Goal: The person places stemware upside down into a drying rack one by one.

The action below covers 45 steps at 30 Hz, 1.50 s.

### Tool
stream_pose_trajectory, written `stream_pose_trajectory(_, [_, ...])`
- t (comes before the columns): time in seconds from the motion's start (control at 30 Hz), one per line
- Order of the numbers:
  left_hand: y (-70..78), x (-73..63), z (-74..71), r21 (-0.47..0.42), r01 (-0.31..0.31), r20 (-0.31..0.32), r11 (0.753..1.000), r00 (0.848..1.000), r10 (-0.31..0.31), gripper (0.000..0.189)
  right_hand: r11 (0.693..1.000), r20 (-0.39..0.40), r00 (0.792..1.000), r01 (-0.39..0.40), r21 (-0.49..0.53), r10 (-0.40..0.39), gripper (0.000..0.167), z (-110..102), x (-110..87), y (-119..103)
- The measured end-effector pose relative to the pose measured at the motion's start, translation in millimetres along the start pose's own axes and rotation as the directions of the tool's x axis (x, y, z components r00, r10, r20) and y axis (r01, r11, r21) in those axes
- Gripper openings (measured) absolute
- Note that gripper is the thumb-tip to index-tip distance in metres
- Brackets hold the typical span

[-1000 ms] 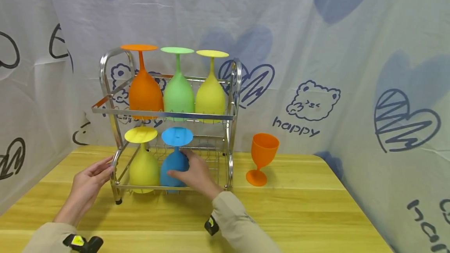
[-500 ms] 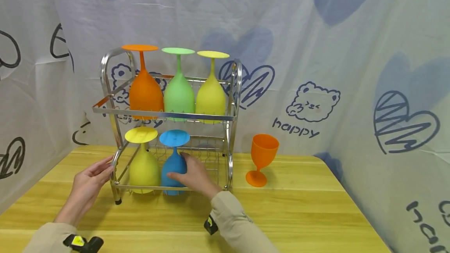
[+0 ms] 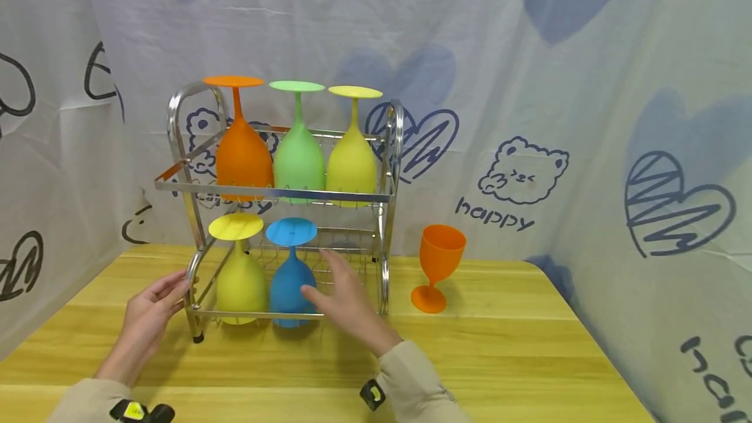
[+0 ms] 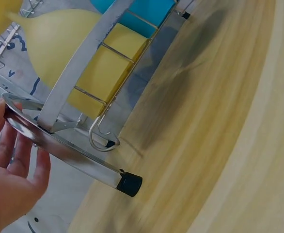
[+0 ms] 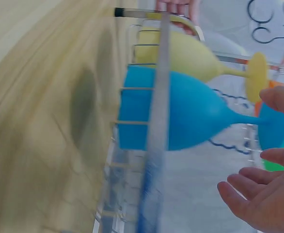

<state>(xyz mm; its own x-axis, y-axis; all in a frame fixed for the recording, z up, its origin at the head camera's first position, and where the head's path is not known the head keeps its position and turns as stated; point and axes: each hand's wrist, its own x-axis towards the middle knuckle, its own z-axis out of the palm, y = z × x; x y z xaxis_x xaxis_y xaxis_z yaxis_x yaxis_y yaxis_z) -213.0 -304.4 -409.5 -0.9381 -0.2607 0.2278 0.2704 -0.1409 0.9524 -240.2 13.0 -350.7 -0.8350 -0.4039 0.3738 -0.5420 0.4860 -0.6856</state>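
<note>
An upside-down blue goblet stands on the lower tier of the chrome two-tier rack. Just to its right, my right hand has its fingers and thumb spread, holding nothing. The right wrist view shows a gap between those fingers and the blue bowl. A yellow goblet is upside down to the left of the blue one. My left hand grips the rack's left side post; in the left wrist view its thumb and fingers lie around the metal post.
Orange, green and pale yellow goblets stand upside down on the upper tier. Another orange goblet stands upright on the wooden table, right of the rack. A printed curtain hangs behind.
The blue goblet has shifted slightly left and towards me. My right hand has let go of it and moved right, fingers spreading. My left hand stays on the rack post.
</note>
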Motion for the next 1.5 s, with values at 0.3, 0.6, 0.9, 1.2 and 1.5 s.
stream_pose_trajectory(0.3, [10.2, -4.8, 4.3, 0.445, 0.054, -0.084, 0.894, 0.996, -0.018, 0.046, 0.938, -0.325, 0.88, 0.336, -0.087, -0.346, 0.04, -36, -26.4, 15])
stream_pose_trajectory(0.6, [20.6, -19.8, 13.0, 0.719, -0.028, -0.026, 0.694, 0.997, 0.068, 0.053, 0.981, -0.426, 0.897, 0.174, 0.084, -0.122, 0.033, -68, -43.8, 34])
stream_pose_trajectory(0.9, [28.0, -44.7, 36.7, 0.731, -0.194, 0.08, 0.654, 0.976, 0.2, 0.045, 0.994, -0.572, 0.813, -0.063, 0.092, 0.104, 0.042, -103, -44.5, 70])
stream_pose_trajectory(1.2, [35.5, -63.6, 69.9, 0.705, -0.261, 0.152, 0.659, 0.964, 0.219, 0.044, 0.959, -0.538, 0.799, -0.275, 0.072, 0.269, 0.081, -115, -38.0, 120])
stream_pose_trajectory(1.5, [46.5, -74.9, 97.2, 0.616, -0.347, 0.223, 0.708, 0.938, 0.265, 0.045, 0.885, -0.352, 0.829, -0.321, 0.337, 0.434, 0.101, -116, -23.4, 147])
